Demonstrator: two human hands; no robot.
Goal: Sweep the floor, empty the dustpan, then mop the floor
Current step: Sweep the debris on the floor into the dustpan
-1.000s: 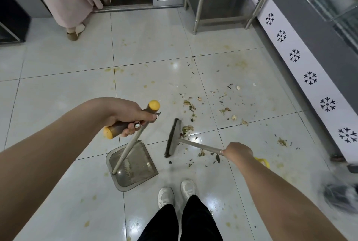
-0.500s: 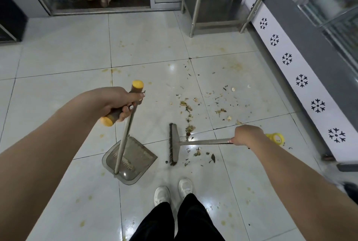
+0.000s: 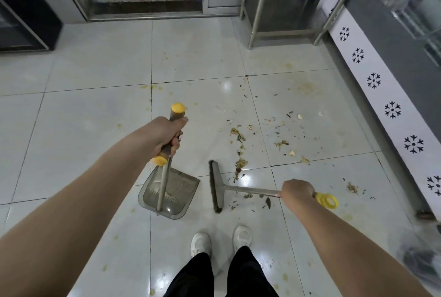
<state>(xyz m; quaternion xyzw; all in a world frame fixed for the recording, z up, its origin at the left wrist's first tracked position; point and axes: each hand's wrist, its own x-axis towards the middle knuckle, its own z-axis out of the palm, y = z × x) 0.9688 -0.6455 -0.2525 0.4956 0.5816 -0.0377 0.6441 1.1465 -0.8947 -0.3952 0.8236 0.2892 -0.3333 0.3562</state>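
My left hand (image 3: 167,135) grips the yellow-capped crossbar handle of a grey long-handled dustpan (image 3: 177,195), whose pan rests on the white tiled floor (image 3: 95,115) with its mouth facing right. My right hand (image 3: 297,193) grips the metal shaft of a small broom (image 3: 217,187); its dark bristle head stands on the floor just right of the pan's mouth, a small gap between them. Behind my right hand the broom's yellow loop end sticks out. Food scraps and leaf bits (image 3: 241,163) lie scattered on the tiles right of and beyond the broom head.
My white shoes (image 3: 222,240) stand just below the pan and broom. A counter front with snowflake marks (image 3: 391,110) runs along the right. Steel table legs (image 3: 260,5) stand at the back, and a black cabinet (image 3: 21,10) at the far left. Yellowish stains dot the tiles.
The broom head has swung round and drawn closer to the dustpan's mouth. My left hand tipped the dustpan handle more upright. The person in pink at the back left is gone from view.
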